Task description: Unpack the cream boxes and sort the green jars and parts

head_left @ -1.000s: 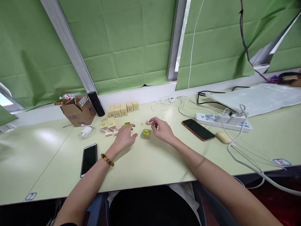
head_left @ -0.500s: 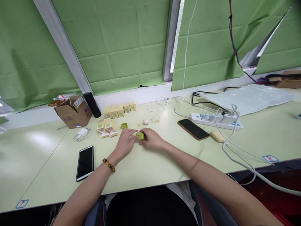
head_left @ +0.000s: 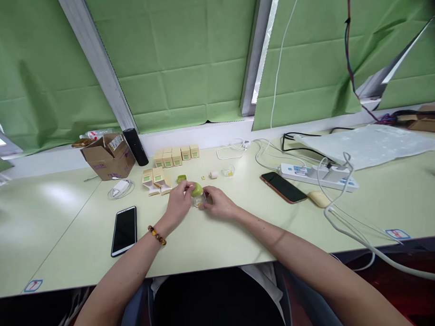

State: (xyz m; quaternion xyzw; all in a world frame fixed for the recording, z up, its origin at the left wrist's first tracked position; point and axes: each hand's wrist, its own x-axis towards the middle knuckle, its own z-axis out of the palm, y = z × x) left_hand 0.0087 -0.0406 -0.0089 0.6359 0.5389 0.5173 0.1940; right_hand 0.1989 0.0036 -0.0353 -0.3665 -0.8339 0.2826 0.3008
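Observation:
My left hand (head_left: pixel 179 201) is closed on a small green cover (head_left: pixel 197 189), tilted above a clear plastic cup (head_left: pixel 198 200). My right hand (head_left: pixel 219 203) pinches that cup from the right, low against the table. Something small and yellowish shows near the cup's base. Just beyond my left hand lies a second green piece (head_left: pixel 182 177). To its right are a tiny yellow piece (head_left: pixel 203 178), a pale pink cylinder (head_left: pixel 213 174) and another clear cup (head_left: pixel 228 170) with a yellow bit inside.
Two opened cartons (head_left: pixel 157 184) lie left of my hands, behind them a row of small boxes (head_left: pixel 168 157). A phone (head_left: pixel 124 231) lies at left, another phone (head_left: pixel 283 187) at right beside a power strip (head_left: pixel 316 176) with cables. A cardboard box (head_left: pixel 110 162) stands at back left.
The green cover has come up off the clear cup, which now shows beneath it. My left hand has raised and tilted it, while my right hand stays low. The view has shifted slightly.

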